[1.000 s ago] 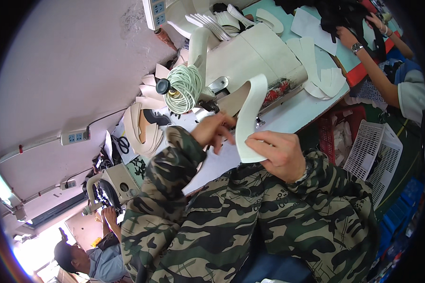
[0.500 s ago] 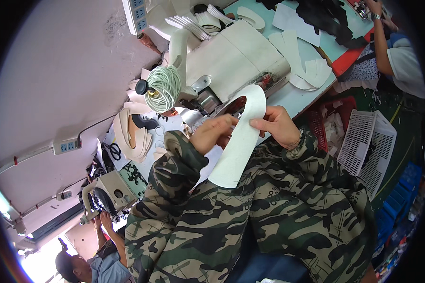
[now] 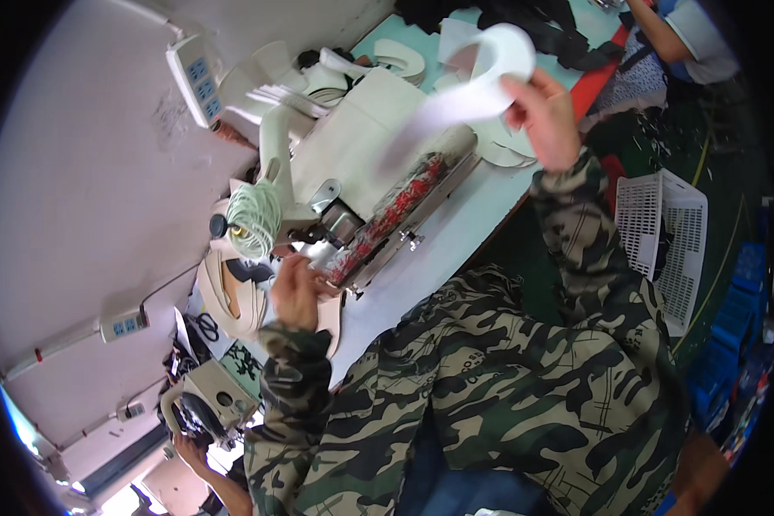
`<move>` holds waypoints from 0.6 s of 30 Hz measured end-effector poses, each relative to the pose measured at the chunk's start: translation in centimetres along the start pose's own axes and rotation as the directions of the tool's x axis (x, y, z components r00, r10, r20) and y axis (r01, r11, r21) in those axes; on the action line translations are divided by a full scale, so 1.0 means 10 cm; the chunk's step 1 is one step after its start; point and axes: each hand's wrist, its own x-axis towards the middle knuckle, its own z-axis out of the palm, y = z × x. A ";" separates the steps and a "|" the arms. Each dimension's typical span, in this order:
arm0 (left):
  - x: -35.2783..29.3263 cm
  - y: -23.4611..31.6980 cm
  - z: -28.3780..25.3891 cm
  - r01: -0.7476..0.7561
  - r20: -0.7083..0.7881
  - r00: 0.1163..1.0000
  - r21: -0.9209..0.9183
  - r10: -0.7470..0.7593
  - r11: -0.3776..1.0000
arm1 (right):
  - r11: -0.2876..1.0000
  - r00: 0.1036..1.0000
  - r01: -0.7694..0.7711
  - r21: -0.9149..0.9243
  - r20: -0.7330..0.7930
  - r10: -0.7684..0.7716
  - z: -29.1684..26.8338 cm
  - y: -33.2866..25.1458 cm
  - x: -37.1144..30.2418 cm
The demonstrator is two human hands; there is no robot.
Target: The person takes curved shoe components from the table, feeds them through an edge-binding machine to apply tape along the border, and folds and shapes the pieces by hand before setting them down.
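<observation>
My right hand (image 3: 543,116) is closed on one end of a white curved shoe-shaped piece (image 3: 494,73), holding it up over the machine at the far side. The loose end of that piece is blurred by motion. My left hand (image 3: 296,292) is beside the working end of the cream machine (image 3: 357,120), above a curved cream piece (image 3: 330,320) on the table. Its fingers are bent and smeared, so whether they hold anything does not show. A trough with red and grey scraps (image 3: 404,202) runs along the machine's near side.
A coil of pale green cord (image 3: 254,219) hangs at the machine's arm. Stacked cream pieces (image 3: 232,297) lie at left, more white pieces (image 3: 297,99) behind. A white basket (image 3: 660,232) stands at right on the floor. Other people work at far right and lower left.
My hands have parted: the right one has carried the white piece up and away to the far right. My left hand has let go of it and moved left toward the machine.
</observation>
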 end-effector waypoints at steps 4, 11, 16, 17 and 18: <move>-0.08 -1.24 -0.53 0.142 -0.139 0.989 0.760 -0.055 0.635 | 0.939 0.922 -0.289 0.184 -0.210 0.325 -0.76 0.83 0.33; -0.17 -1.87 -0.52 0.264 -0.153 0.960 0.782 -0.236 0.564 | 0.707 0.650 -0.645 0.290 -0.279 0.707 -1.07 1.68 -0.11; -0.23 -1.77 -0.48 0.118 -0.113 0.993 0.840 -0.042 0.530 | 0.699 0.667 -0.707 0.109 -0.225 0.710 -1.08 1.58 -0.42; -0.25 -1.82 -0.54 0.106 -0.112 0.993 0.819 -0.024 0.565 | 0.723 0.705 -0.690 0.021 -0.206 0.679 -0.97 1.54 -0.51; -0.25 -1.85 -0.62 0.094 -0.112 0.994 0.796 -0.007 0.598 | 0.724 0.732 -0.681 -0.109 -0.121 0.670 -0.80 1.51 -0.62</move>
